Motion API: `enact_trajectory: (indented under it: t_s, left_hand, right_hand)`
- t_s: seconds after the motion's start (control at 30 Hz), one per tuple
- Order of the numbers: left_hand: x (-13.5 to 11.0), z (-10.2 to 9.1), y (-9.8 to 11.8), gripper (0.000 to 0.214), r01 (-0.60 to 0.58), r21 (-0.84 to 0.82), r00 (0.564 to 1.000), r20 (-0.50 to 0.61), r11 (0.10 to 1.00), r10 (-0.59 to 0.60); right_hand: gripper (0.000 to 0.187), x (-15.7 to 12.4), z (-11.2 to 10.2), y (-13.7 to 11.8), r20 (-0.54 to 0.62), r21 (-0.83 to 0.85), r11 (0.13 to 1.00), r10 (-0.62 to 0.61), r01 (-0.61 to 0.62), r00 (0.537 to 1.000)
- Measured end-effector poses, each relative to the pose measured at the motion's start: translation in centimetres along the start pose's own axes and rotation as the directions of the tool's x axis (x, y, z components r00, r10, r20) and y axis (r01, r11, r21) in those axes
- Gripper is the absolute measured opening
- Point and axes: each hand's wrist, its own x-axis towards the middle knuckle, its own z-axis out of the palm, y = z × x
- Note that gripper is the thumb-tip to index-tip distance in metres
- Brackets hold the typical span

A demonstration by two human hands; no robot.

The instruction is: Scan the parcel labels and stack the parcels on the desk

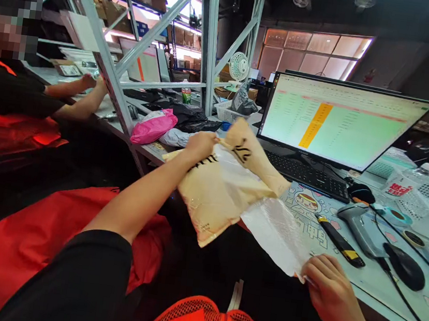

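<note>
A torn-open beige mailer bag (pixel 210 196) with black lettering hangs in front of me, over the desk's near edge. My left hand (pixel 201 146) is closed on its upper edge, the fingers pinching the film. A loose beige flap (pixel 254 155) sticks up to the right of that hand. Out of the bag's right side stretches a white translucent plastic bag (pixel 278 233), drawn taut toward me. The corner of this plastic is pinched in my right hand (pixel 327 278), low at the desk's front edge. Whatever lies inside the beige bag is hidden.
On the desk are a monitor (pixel 344 124), keyboard (pixel 306 174), yellow-black utility knife (pixel 339 241), barcode scanner (pixel 362 230) and mouse (pixel 405 265). Pink (pixel 155 126) and black packages lie by the metal rack (pixel 208 50). A co-worker's arms (pixel 82 95) reach over the desk at left.
</note>
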Motion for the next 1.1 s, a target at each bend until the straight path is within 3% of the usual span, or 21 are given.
enact_trajectory:
  t_s: [0.07,0.13,0.17,0.23,0.3,0.33,0.4,0.47,0.57,0.67,0.77,0.83,0.9,1.0,1.07,1.1]
  left_hand:
    - [-0.2,1.2,1.9,0.042,-0.046,0.009,0.999,0.007,0.999,0.045]
    - [-0.4,2.4,4.5,0.044,-0.15,-0.013,0.988,0.027,0.989,0.151]
    - [-0.5,2.8,5.6,0.043,-0.206,-0.031,0.978,0.039,0.978,0.207]
    - [-0.5,3.5,7.3,0.042,-0.3,-0.071,0.95,0.064,0.951,0.305]
    - [-0.4,4.0,8.5,0.041,-0.361,-0.099,0.925,0.089,0.927,0.37]
    - [-0.6,4.2,8.9,0.041,-0.376,-0.104,0.917,0.102,0.921,0.386]
    - [-1.7,4.3,9.9,0.042,-0.359,-0.087,0.925,0.096,0.929,0.367]
    - [-4.4,4.5,11.1,0.041,-0.307,-0.04,0.951,0.017,0.951,0.308]
    - [-11.3,5.3,12.7,0.051,-0.29,-0.015,0.956,-0.054,0.957,0.288]
    - [-18.1,7.1,13.6,0.085,-0.454,-0.123,0.866,0.174,0.883,0.469]
    - [-21.0,8.7,13.6,0.096,-0.406,-0.094,0.869,0.269,0.909,0.416]
    - [-20.7,9.0,13.1,0.092,-0.371,-0.067,0.883,0.282,0.926,0.374]
    - [-19.7,8.7,12.1,0.082,-0.394,-0.105,0.87,0.277,0.913,0.408]
    - [-19.0,7.4,9.5,0.061,-0.45,-0.314,0.839,0.172,0.836,0.516]
    - [-19.2,6.6,7.6,0.047,-0.401,-0.504,0.876,0.033,0.765,0.481]
    - [-19.4,6.3,6.8,0.044,-0.341,-0.596,0.918,-0.045,0.727,0.393]
  right_hand:
    - [0.022,-1.5,-0.6,1.1,0.133,0.025,0.993,0.109,-0.114,0.985]
    - [0.019,-1.0,-1.7,1.7,0.298,0.104,0.972,0.17,-0.209,0.939]
    - [0.026,-0.2,-2.4,2.0,0.327,0.148,0.953,0.205,-0.264,0.923]
    - [0.049,2.4,-3.3,2.8,0.216,0.193,0.91,0.326,-0.368,0.92]
    - [0.068,5.5,-2.9,4.1,-0.003,0.194,0.88,0.444,-0.435,0.896]
    - [0.076,7.0,-2.0,4.9,-0.08,0.2,0.867,0.479,-0.457,0.874]
    - [0.084,9.7,0.5,6.6,-0.102,0.265,0.827,0.535,-0.496,0.838]
    - [0.069,11.6,3.5,8.0,-0.045,0.389,0.742,0.608,-0.547,0.793]
    - [0.051,12.6,6.8,8.6,0.03,0.646,0.516,0.719,-0.562,0.695]
    - [0.05,12.4,7.7,8.0,0.113,0.834,0.268,0.774,-0.483,0.623]
    - [0.051,11.8,7.3,6.8,0.127,0.882,0.189,0.786,-0.431,0.605]
    - [0.051,11.3,6.7,6.1,0.079,0.875,0.235,0.794,-0.424,0.603]
    - [0.053,10.8,6.3,5.7,0.03,0.861,0.279,0.806,-0.425,0.591]
    - [0.061,9.8,5.7,5.4,0.022,0.89,0.228,0.844,-0.395,0.536]
    - [0.067,9.0,5.3,5.3,0.03,0.919,0.168,0.873,-0.358,0.487]
    - [0.068,8.6,5.1,5.3,0.028,0.927,0.15,0.886,-0.343,0.462]
